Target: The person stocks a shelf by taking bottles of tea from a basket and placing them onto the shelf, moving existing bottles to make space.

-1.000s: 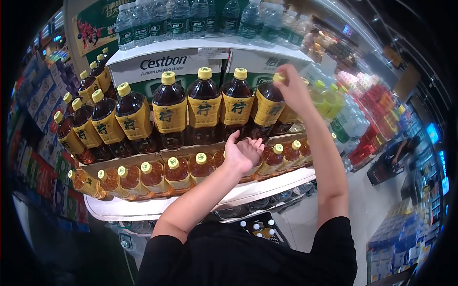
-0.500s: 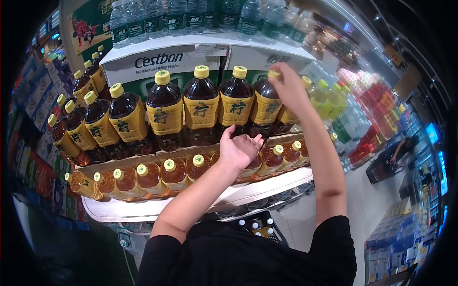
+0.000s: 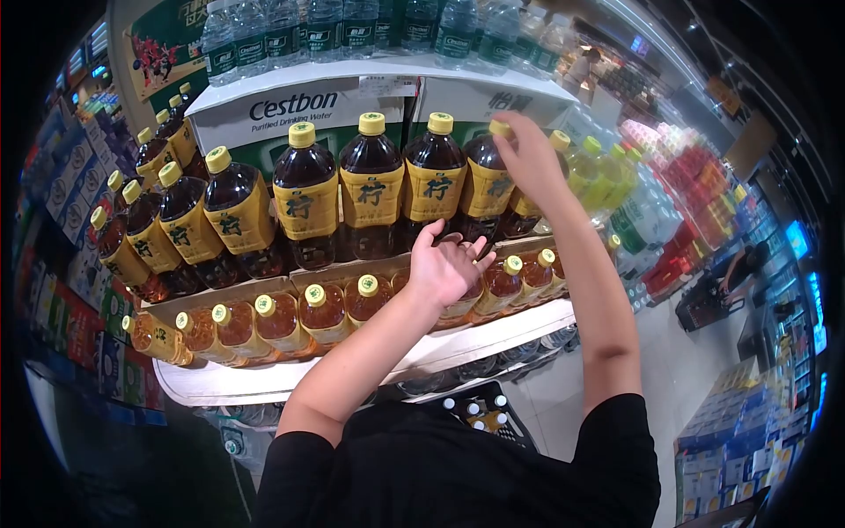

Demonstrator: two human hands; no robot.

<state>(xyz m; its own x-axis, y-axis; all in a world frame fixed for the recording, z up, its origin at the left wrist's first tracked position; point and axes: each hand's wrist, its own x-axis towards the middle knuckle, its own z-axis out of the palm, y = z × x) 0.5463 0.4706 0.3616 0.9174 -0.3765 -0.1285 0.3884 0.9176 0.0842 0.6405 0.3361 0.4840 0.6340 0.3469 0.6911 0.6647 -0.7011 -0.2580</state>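
Clearly, the white shelf (image 3: pixel 229 378) takes up most of the view, curving below two rows of yellow-capped bottles. Behind the upper row is the box (image 3: pixel 352 119), with water bottles (image 3: pixel 321 40) along its top. The dark bottles (image 3: pixel 306 207) stand close together, and the small ones (image 3: pixel 326 317) line the shelf in front and lower down.

The bottle (image 3: pixel 487 180) at the right hand (image 3: pixel 525 158) stands upright towards the right end of the upper row, just beside its neighbours. That hand has a narrow pinch, fingers closed around the cap (image 3: pixel 500 128). The left hand (image 3: pixel 446 273) is wide open, palm up, with nothing seen in it, near the foot of the upper row and above the small bottles; whether its fingertips touch glass or plastic, I cannot tell.

The likely trouble is that pinch: a heavy-looking bottle hung from its cap alone could slip or swing, as nothing visible supports its base. Tilted, it could knock its close neighbours; dropped forward, it could topple the small row. The left forearm, low over that row, might catch a cap.
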